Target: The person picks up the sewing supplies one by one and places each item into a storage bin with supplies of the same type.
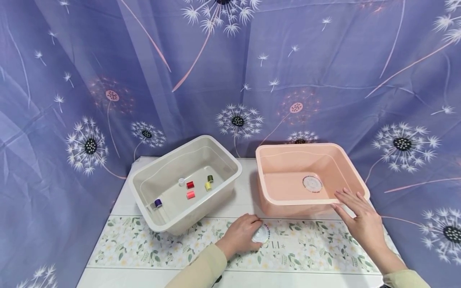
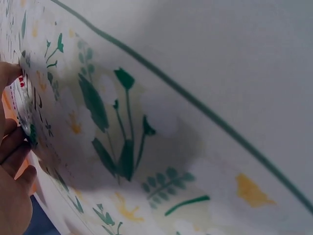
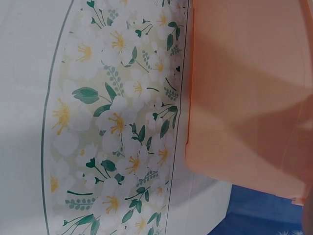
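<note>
A round pin wheel (image 1: 261, 233) with coloured pin heads around its edge lies on the floral strip of the table. My left hand (image 1: 242, 235) grips it from the left, fingers and thumb at opposite edges. In the left wrist view, the disc (image 2: 23, 107) shows at the left edge, between the fingers. To the right, my right hand (image 1: 361, 220) has its fingers loosely extended at the near right rim of the pink tub (image 1: 264, 192). A second pin wheel (image 1: 312, 183), with dark heads, lies on that tub's floor.
A grey tub (image 1: 144, 204) stands at an angle on the left. Inside are several thread spools: purple (image 1: 158, 203), red (image 1: 190, 185), coral (image 1: 190, 195), yellow (image 1: 208, 186), green (image 1: 210, 179) and white (image 1: 181, 182). A dandelion-print curtain (image 1: 201, 100) hangs behind the table.
</note>
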`<state>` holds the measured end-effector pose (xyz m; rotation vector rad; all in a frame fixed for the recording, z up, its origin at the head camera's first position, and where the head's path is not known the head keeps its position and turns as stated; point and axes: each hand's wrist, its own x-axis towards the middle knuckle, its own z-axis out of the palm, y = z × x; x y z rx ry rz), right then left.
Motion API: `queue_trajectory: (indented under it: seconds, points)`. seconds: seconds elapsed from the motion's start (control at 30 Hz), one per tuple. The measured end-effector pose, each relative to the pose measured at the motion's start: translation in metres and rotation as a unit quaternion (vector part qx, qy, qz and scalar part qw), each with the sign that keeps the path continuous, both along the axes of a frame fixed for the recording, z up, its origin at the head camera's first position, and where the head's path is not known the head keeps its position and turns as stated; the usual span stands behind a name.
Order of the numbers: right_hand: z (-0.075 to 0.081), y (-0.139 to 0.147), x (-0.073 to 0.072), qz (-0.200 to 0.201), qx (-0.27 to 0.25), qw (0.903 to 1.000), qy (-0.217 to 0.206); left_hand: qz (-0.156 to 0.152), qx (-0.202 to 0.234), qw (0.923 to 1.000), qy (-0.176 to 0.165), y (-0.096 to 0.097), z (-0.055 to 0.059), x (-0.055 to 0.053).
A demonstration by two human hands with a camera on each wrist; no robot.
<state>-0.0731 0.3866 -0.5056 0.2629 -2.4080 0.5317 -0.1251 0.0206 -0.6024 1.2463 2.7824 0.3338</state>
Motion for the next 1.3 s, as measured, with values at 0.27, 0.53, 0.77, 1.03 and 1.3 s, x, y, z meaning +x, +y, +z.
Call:
queue_trajectory:
  seconds: [0.27, 0.53, 0.77, 1.03, 1.3]
  points:
    - [-0.0025, 0.0012, -0.0012, 0.006, -0.009, 0.9999, 0.005, -0.007, 0.003, 1.0000, 0.006, 0.0031, 0.0034, -0.0039]
    - [-0.0035, 0.0018, -0.0015, 0.008, -0.006, 0.9999, 0.007, -0.006, -0.001, 1.0000, 0.005, 0.0061, 0.0039, -0.0066]
    - [-0.0024, 0.0016, -0.0005, 0.007, -0.009, 0.9999, 0.005, 0.000, 0.021, 0.9997, -0.014, 0.0052, 0.0047, -0.0051]
    - [-0.0015, 0.0015, -0.0004, 0.006, -0.009, 0.9999, 0.003, 0.023, 0.041, 0.9978, -0.047, 0.0020, 0.0028, -0.0045]
    - [-0.0001, 0.0016, 0.0007, 0.007, -0.003, 1.0000, 0.001, 0.021, 0.066, 0.9964, -0.049, -0.0008, 0.0065, -0.0036]
